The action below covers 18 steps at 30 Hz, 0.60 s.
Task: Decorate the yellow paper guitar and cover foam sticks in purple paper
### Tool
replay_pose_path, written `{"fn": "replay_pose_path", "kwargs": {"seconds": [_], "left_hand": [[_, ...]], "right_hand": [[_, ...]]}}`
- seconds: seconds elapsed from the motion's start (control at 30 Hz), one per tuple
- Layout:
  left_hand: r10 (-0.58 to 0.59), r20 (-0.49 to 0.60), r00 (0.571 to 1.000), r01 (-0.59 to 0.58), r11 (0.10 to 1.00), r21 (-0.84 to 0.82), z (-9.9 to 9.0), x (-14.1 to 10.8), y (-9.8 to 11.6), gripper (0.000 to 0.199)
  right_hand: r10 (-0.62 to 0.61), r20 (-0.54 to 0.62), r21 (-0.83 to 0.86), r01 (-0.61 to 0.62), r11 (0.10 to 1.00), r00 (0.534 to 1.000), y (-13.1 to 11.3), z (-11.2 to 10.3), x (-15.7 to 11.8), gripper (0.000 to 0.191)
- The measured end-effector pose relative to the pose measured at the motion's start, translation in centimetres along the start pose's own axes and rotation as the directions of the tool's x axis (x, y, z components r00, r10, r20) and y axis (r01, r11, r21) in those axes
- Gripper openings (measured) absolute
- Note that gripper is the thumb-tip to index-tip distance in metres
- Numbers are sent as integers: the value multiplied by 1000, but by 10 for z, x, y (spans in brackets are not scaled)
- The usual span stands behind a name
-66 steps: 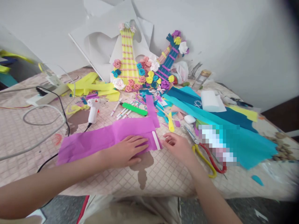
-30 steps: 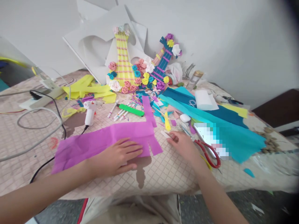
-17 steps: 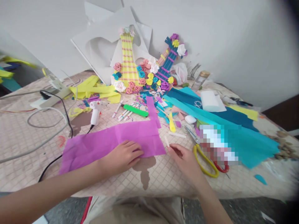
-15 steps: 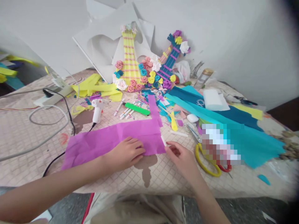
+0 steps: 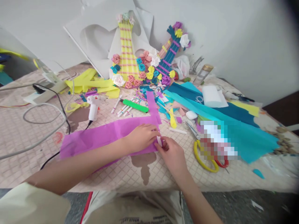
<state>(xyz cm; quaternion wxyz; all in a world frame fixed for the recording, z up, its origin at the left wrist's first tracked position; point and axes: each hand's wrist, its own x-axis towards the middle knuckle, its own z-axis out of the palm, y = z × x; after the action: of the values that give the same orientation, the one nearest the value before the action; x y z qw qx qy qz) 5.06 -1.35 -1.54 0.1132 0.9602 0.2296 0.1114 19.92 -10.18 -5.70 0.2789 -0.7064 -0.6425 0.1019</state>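
A long strip of purple crepe paper [image 5: 93, 135] lies across the table in front of me. At its right end, my right hand [image 5: 171, 152] pinches a short white stick [image 5: 159, 141] between thumb and fingers. My left hand [image 5: 143, 137] lies over the paper, its closed fingers at the paper's right edge and touching the top of the stick; its thumb is hidden. A narrower purple strip [image 5: 152, 102] runs back from that corner. Another white stick [image 5: 177, 131] lies just beyond my right hand.
Yellow-handled scissors [image 5: 205, 157] lie to the right, partly under a blurred patch, beside turquoise paper [image 5: 252, 143]. A white glue gun [image 5: 93, 107] with a black cord stands at left. Several markers, a green pen [image 5: 135, 105] and flower-trimmed paper guitars [image 5: 127, 53] are behind.
My left hand has slid right to the paper's edge and now meets my right hand. The white stick has moved left onto the paper's end. The view has shifted slightly.
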Motion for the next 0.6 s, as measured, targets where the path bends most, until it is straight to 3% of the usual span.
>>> {"fn": "replay_pose_path", "kwargs": {"seconds": [0.23, 0.6], "left_hand": [[151, -29, 988, -151, 988, 27, 23, -7, -7, 30], [121, -88, 989, -127, 990, -59, 30, -8, -12, 26]], "right_hand": [[52, -7, 90, -51, 995, 999, 10, -15, -3, 22], [107, 16, 183, -108, 977, 994, 1, -14, -10, 16]]}}
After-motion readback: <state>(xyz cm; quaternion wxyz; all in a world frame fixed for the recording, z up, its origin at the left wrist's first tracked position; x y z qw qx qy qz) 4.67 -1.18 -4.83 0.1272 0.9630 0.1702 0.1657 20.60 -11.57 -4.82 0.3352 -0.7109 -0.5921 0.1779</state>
